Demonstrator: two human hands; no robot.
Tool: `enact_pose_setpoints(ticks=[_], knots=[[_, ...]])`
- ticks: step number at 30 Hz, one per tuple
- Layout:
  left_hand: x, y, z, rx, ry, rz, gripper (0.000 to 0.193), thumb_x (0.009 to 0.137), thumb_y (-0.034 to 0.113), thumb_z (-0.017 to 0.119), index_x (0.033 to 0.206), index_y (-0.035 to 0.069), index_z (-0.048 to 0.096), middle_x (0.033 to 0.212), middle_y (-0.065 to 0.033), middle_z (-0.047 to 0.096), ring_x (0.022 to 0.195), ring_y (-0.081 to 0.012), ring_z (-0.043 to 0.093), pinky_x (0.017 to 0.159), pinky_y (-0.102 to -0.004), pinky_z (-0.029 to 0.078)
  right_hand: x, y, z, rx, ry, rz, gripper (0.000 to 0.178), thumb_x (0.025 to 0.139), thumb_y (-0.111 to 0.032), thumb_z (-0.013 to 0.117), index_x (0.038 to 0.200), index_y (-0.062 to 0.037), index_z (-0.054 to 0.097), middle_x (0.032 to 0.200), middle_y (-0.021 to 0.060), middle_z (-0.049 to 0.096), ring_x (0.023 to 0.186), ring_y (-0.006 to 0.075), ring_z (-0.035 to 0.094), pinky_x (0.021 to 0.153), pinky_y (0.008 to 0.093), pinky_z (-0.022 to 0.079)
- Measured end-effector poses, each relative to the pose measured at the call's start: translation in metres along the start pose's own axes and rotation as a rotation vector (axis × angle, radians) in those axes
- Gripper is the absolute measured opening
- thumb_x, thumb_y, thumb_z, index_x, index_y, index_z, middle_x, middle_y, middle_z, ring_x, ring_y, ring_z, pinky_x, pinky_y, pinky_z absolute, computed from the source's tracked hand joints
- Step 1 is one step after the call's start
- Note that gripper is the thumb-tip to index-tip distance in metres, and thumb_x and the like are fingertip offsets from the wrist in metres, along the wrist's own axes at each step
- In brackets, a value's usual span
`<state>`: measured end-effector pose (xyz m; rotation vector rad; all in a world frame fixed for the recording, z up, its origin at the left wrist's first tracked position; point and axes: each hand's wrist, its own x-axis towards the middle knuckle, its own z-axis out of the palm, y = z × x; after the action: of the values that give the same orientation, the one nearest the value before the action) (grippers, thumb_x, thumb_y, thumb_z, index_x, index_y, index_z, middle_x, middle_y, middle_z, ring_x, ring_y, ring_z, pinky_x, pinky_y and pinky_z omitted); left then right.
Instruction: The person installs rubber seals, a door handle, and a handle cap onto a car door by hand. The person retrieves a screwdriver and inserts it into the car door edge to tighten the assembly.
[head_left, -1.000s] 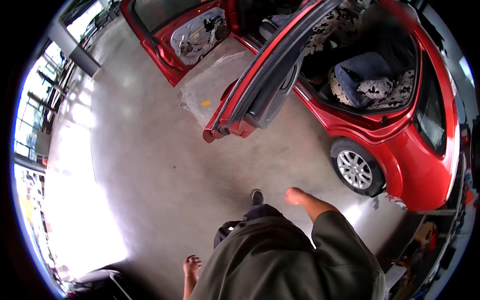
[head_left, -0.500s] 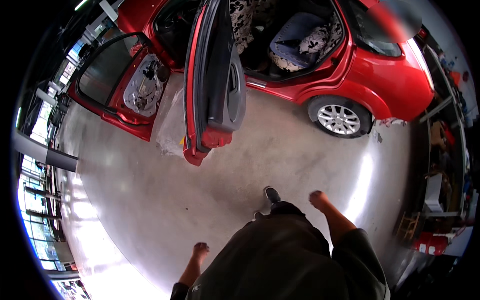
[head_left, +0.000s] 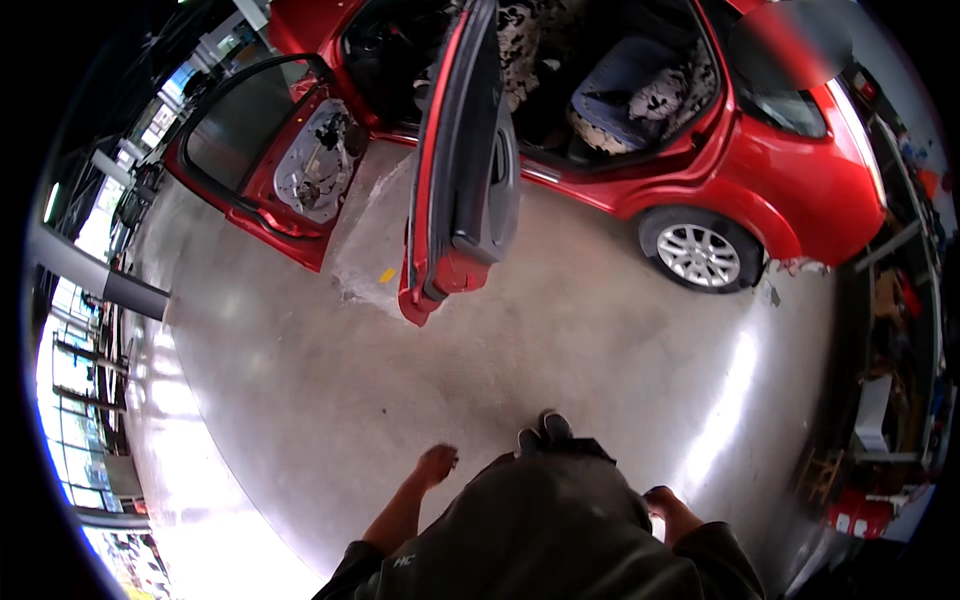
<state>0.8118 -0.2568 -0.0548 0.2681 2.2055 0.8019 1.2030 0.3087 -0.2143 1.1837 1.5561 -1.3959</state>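
My left hand (head_left: 436,466) hangs over the floor to the left of my body, fingers curled in, with nothing seen in it. On the other side my right hand (head_left: 668,501) is low beside my dark top, its fingers also curled and partly shaded. Neither hand touches the car. Ahead stands a red car (head_left: 790,180) with two side doors swung open. The nearer rear door (head_left: 470,190) shows its dark and grey inner trim. On the front door (head_left: 318,165) the inner panel is off, baring the metal and a light lining.
Clear plastic sheeting (head_left: 375,225) lies on the floor between the doors, a yellow piece (head_left: 387,274) on it. A grey post (head_left: 130,292) stands at left. Shelving (head_left: 905,235) and a red fire extinguisher (head_left: 860,515) are on the right. My shoes (head_left: 545,430) stand below.
My left hand has swung forward and my right hand back toward my body. My feet now show side by side. The car and doors sit slightly farther right in view.
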Motion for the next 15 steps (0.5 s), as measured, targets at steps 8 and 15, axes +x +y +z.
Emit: enact_pose_setpoints(ticks=[8, 15], knots=[[-0.142, -0.156, -0.015, -0.308, 0.133, -0.408, 0.026, 0.1, 0.018, 0.059, 0.121, 0.008, 0.072, 0.115, -0.0115, 0.074, 0.102, -0.0265, 0.072, 0.083, -0.0398, 0.059, 0.125, -0.345, 0.038, -0.297, 0.401, -0.613, 0.02, 0.09, -0.023, 0.064, 0.096, -0.008, 0.075, 0.094, 0.0093, 0.074, 0.084, 0.0264, 0.069, 0.074, 0.0395, 0.056], [-0.159, -0.267, -0.009, -0.467, 0.282, -0.525, 0.033, 0.102, 0.029, 0.057, 0.118, 0.007, 0.076, 0.103, -0.0132, 0.077, 0.098, -0.0307, 0.072, 0.086, -0.0446, 0.057, 0.068, -0.547, 0.171, -0.448, 0.284, -0.762, 0.019, 0.09, -0.022, 0.068, 0.1, -0.0072, 0.075, 0.086, 0.0068, 0.076, 0.076, 0.0182, 0.072, 0.069, 0.0363, 0.058]])
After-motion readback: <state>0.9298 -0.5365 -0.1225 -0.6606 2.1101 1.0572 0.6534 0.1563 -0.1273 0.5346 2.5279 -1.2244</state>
